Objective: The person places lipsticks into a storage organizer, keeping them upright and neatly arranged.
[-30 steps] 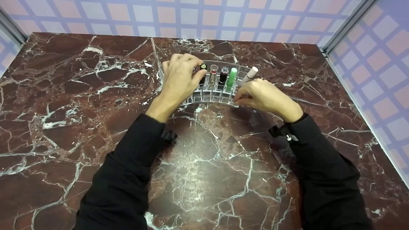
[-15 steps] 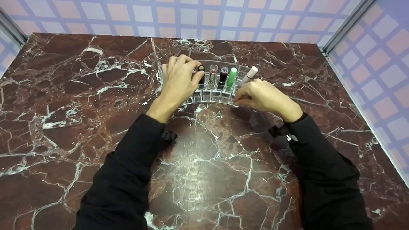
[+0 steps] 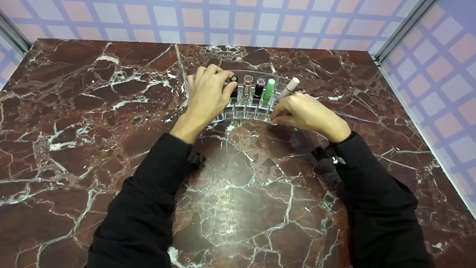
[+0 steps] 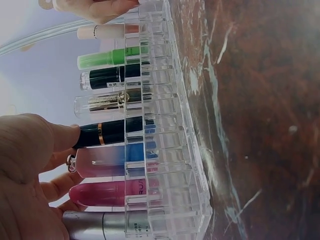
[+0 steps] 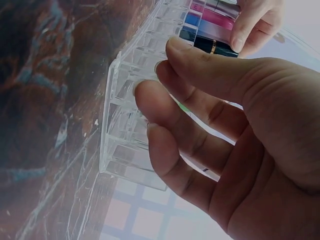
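A curved clear acrylic lipstick stand (image 3: pixel 245 112) rests on the table with a row of tubes in it. My left hand (image 3: pixel 206 87) pinches the upper end of a black lipstick with a gold band (image 4: pixel 112 134), whose base sits in a slot. Under that palm are a pink-and-blue tube (image 4: pixel 102 161), a magenta tube (image 4: pixel 100 193) and a silver tube (image 4: pixel 90 225). At the stand's front right corner, my right hand (image 3: pixel 308 111) has loosely bent fingers (image 5: pixel 155 102) with nothing visible between them; contact with the stand is unclear.
Between the hands stand a clear-capped lipstick (image 3: pixel 247 89), a dark tube (image 3: pixel 259 88) and a green tube (image 3: pixel 269 91). A pale tube (image 3: pixel 290 87) leans right behind the right hand. Checkered panels (image 3: pixel 219 20) border the marbled table (image 3: pixel 238 186).
The black lipstick has shifted slightly left and stands straighter, with the left thumb and fingers moving along with it. My right hand stays almost still.
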The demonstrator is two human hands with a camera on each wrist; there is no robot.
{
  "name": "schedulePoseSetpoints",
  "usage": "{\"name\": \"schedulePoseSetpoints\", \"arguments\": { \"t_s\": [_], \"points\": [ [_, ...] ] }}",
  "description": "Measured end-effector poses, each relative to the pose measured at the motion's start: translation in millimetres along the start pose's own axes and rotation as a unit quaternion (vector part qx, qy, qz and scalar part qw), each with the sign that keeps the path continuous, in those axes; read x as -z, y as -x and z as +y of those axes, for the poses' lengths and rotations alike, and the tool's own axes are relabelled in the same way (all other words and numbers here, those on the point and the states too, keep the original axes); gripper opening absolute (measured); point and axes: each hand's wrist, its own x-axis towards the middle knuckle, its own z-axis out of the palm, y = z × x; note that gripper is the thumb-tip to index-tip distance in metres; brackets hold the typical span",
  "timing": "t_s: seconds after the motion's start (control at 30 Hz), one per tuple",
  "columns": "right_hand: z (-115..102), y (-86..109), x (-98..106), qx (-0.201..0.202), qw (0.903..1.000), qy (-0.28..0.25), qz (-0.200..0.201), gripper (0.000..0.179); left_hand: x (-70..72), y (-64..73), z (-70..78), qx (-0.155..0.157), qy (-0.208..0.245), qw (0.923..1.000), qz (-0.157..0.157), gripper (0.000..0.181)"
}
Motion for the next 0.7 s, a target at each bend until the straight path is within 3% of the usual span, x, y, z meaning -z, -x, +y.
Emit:
{"name": "schedulePoseSetpoints", "arguments": {
  "t_s": [0.23,0.7],
  "points": [
    [-0.2,0.2,0.5,-0.001,0.9997,0.004,0.025,0.008,-0.9,0.2,-0.6,0.005,0.003,1.0,0.008,0.036],
    [1.2,-1.0,0.2,0.002,0.9998,0.016,0.009,0.014,-2.0,2.1,-1.8,-0.014,-0.011,0.9997,0.016,0.036]
  ]
}}
